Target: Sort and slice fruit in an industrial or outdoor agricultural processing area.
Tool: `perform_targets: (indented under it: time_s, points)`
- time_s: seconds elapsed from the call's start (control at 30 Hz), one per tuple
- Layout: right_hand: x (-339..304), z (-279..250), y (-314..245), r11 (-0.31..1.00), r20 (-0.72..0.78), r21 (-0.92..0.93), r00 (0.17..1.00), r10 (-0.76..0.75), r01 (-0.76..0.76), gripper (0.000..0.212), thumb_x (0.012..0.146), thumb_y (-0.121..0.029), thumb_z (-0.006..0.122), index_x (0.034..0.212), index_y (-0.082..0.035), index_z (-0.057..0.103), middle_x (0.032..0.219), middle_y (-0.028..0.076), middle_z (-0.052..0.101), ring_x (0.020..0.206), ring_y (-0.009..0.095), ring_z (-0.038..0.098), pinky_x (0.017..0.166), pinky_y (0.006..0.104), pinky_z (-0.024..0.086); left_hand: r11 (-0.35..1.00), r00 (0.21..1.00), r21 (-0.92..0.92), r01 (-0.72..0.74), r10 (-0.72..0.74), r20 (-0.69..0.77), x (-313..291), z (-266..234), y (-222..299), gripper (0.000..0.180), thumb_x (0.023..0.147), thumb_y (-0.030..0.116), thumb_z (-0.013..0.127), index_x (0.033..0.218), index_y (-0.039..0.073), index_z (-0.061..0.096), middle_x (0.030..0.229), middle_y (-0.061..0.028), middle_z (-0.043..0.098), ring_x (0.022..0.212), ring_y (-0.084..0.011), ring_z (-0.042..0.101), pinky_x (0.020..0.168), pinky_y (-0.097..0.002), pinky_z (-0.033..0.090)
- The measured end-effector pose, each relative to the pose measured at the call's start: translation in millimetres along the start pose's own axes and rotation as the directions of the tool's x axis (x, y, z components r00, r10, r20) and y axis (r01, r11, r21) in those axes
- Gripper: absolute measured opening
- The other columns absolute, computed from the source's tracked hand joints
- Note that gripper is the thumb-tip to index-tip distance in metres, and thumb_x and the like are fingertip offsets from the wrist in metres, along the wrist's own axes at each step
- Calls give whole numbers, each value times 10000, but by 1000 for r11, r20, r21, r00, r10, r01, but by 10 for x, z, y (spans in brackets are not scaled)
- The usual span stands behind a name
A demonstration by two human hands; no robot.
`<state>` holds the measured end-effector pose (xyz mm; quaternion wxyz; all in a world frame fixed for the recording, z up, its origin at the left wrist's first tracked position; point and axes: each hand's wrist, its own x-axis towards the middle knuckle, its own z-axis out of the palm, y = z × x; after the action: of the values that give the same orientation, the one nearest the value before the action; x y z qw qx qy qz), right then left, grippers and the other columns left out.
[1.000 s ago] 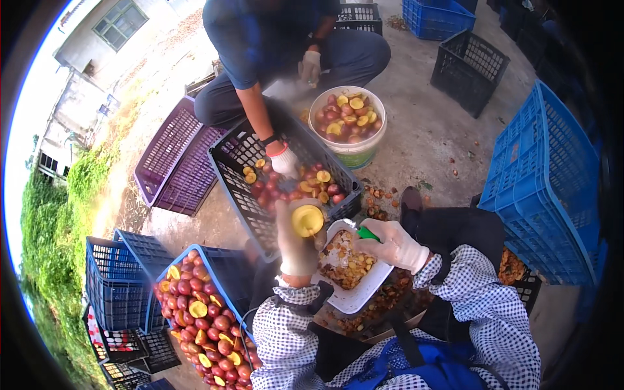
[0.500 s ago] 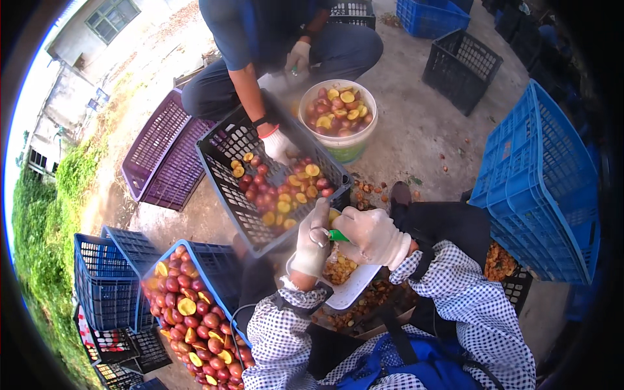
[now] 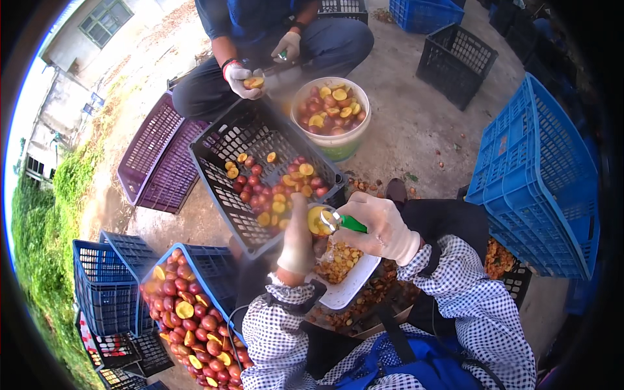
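Already our gloved left hand (image 3: 298,237) pinches a halved yellow-fleshed fruit (image 3: 316,220), right hand (image 3: 380,226) clamps the green-handled knife (image 3: 344,222); the blue plastic crate (image 3: 218,270) remains heaped with whole red fruit.

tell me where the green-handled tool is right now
In the head view, the green-handled pitting tool is just right of centre, gripped in the gloved right hand, its tip in the halved yellow fruit held by the left hand.

Left hand (image 3: 298,242) holds halved fruit (image 3: 316,220); right hand (image 3: 380,226) works green-handled tool (image 3: 351,224) into it.
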<state>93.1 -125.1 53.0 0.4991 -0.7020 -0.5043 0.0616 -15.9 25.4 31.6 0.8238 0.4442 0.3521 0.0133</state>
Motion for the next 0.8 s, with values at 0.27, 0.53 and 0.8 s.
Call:
perform_targets:
  time_s: [0.27, 0.53, 0.8]
  points:
    - [-46, 77, 73, 999, 64, 34, 997, 41, -43, 273, 782, -208, 769, 1004, -65, 700, 837, 131, 643, 734, 335, 647, 662, 398, 510, 985, 998, 174, 11, 0, -65, -59, 127, 30, 633, 989, 668, 393, 937, 99, 666, 666, 12, 557, 462, -104, 454, 422, -212, 323]
    - [105, -280, -22, 757, 548, 378, 788, 280, -533, 221, 804, -201, 781, 833, -10, 673, 741, 66, 664, 710, 117, 620, 646, 314, 474, 984, 991, 119, -130, 134, -28, 110, -82, 54, 738, 990, 702, 310, 939, 69, 687, 679, -22, 603, 416, -93, 444, 389, -235, 319]
    - [37, -317, 75, 756, 189, 338, 828, 528, -560, 225, 933, -229, 584, 1034, -35, 634, 665, -33, 514, 483, 58, 417, 455, 218, 306, 767, 763, 141, -626, 640, -90, -503, -228, 379, 403, 1031, 438, 472, 1177, 87, 606, 975, -33, 613, 780, -120, 592, 675, -241, 477]
